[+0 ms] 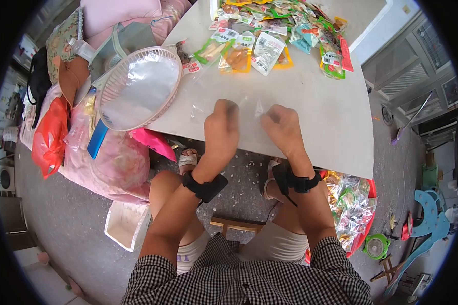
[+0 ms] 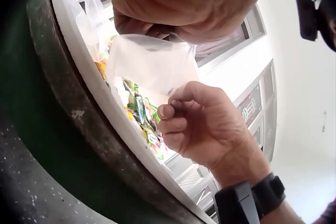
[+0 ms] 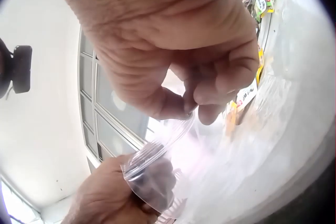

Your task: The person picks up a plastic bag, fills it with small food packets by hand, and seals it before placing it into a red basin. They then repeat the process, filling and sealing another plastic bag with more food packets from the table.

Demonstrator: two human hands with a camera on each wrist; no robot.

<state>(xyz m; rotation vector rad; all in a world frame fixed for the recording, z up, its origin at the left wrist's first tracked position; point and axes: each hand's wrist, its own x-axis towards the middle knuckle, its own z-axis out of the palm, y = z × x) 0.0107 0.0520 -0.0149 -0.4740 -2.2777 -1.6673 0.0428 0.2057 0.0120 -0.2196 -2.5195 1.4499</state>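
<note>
Both hands are raised over the near edge of the table, with a clear plastic zip bag (image 3: 157, 153) stretched between them. My left hand (image 1: 223, 127) grips one side of the bag's mouth; in the left wrist view its curled fingers are partly hidden behind the wrist. Thumb and fingertips of my right hand (image 1: 282, 124) pinch the other side, plainly seen in the right wrist view. In the left wrist view the thin bag (image 2: 152, 61) looks empty. Beyond the hands lie several flat snack packets (image 1: 236, 53), and behind them a heap of similar packets (image 1: 275, 20).
To the left, a pink plastic basket (image 1: 175, 76) holds a stack of clear bags (image 1: 140, 89). A red container (image 1: 372, 195) of packets stands under the table's right side. A white box (image 1: 127, 223) is on the floor, near a red bag (image 1: 51, 134).
</note>
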